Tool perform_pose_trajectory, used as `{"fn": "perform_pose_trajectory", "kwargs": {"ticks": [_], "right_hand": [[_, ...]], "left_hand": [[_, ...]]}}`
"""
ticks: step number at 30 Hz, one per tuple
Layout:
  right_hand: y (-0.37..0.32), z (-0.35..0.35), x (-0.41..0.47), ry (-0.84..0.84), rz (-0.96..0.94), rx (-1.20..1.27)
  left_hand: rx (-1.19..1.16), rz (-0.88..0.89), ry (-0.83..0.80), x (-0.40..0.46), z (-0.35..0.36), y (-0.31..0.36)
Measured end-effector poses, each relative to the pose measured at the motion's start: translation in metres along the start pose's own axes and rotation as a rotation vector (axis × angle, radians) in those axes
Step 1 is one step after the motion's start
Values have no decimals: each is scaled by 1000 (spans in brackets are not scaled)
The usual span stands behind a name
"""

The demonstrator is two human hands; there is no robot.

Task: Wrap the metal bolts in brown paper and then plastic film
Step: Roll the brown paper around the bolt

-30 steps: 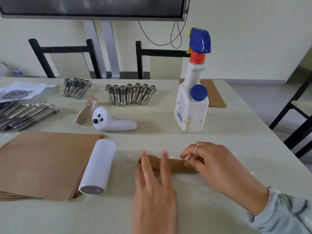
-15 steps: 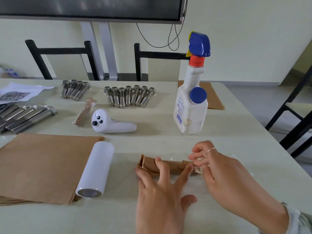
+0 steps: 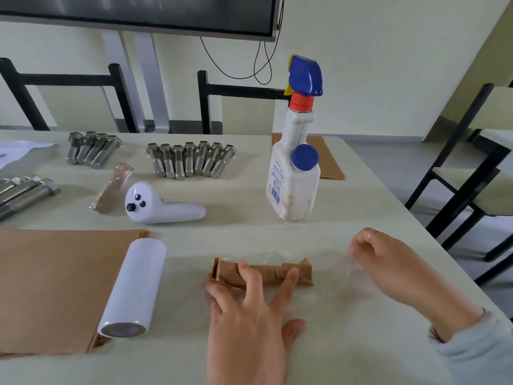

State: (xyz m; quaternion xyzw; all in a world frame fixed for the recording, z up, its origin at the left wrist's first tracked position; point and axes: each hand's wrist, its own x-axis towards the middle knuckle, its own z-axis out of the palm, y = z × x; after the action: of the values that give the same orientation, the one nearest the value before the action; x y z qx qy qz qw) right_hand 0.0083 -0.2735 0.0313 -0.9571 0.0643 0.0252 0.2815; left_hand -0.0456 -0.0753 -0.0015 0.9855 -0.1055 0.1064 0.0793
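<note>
A bolt wrapped in brown paper (image 3: 298, 270) lies crosswise on a sheet of clear plastic film (image 3: 355, 276) near the table's front. My left hand (image 3: 247, 323) presses straight, spread fingers onto the wrapped bolt. To the right of it, my right hand (image 3: 388, 259) has its fingers curled and pinches the film's edge, lifted a little off the table. Bare metal bolts (image 3: 191, 159) lie in a row at the back, with more (image 3: 91, 150) to their left. The white film roll (image 3: 133, 287) rests on a stack of brown paper (image 3: 55, 282).
A spray bottle (image 3: 294, 173) stands behind the wrapped bolt. A white controller (image 3: 161, 207) and a bolt wrapped in paper and film (image 3: 112, 187) lie mid-table. Longer bolts (image 3: 25, 193) sit at the far left. The table's right edge (image 3: 416, 218) is near a black chair (image 3: 472, 173).
My right hand has left the wrapped bolt's right end and drawn away to the right with the film. My left hand stays pressed on the bolt.
</note>
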Motion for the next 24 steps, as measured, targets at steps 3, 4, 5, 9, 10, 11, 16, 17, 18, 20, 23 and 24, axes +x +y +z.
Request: {"fn": "perform_pose_trajectory", "kwargs": {"ticks": [3,4,5,9,10,11,16,17,18,20,23,24], "right_hand": [[-24,-8,-3,-171,-80,295],[-33,-8,-2,-221,-125,354],[-42,-7,0,-269,-170,404],[-71,16,8,-454,-287,413],[-75,22,10,-495,-306,374],[-78,27,12,-531,-314,344],[-76,28,22,-741,-221,537],[-74,28,22,-768,-232,557],[-71,28,22,-784,-248,567],[-68,31,22,-793,-285,567],[-64,35,23,-781,-359,506],[-63,37,22,-784,-378,487]], "left_hand": [[-5,0,16,0,2,0],[-4,0,23,1,2,-1],[-2,0,25,1,3,-1],[18,-9,18,-1,2,0],[19,-7,25,-1,2,-1],[19,-5,34,-1,2,-2],[-63,-68,78,-3,5,-8],[-76,-66,93,-4,5,-10],[-73,-53,111,-4,4,-11],[-50,-27,128,-4,2,-13],[-46,-3,120,-5,2,-14],[-40,4,115,-6,3,-13]]}}
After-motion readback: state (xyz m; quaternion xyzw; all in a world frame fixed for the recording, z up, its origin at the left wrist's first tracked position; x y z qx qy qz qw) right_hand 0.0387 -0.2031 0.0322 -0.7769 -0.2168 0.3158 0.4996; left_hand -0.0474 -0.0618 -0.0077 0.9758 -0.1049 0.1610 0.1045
